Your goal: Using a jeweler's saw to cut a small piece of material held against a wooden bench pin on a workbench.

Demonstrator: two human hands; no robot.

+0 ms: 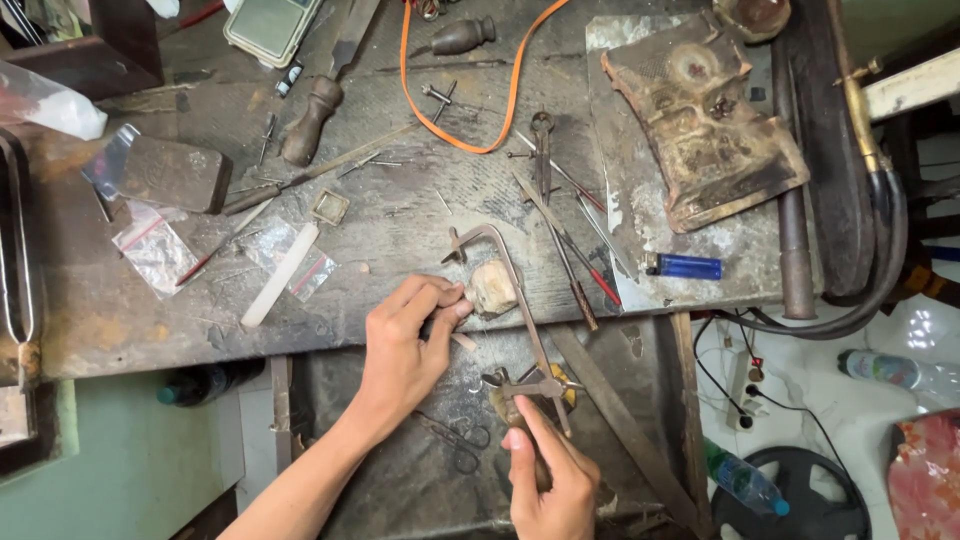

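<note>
Head view: pale lump point(492, 288) touches left hand point(405, 345) fingers point(452, 297).

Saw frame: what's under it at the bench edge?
Under the saw frame sits a pale lump, pinched by the left hand. The blade and the piece being cut are not discernible.

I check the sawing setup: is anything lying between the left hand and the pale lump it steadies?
Nothing visible does. The left hand has its fingers right against the pale lump, inside the saw frame, whose handle the right hand grips.
</note>
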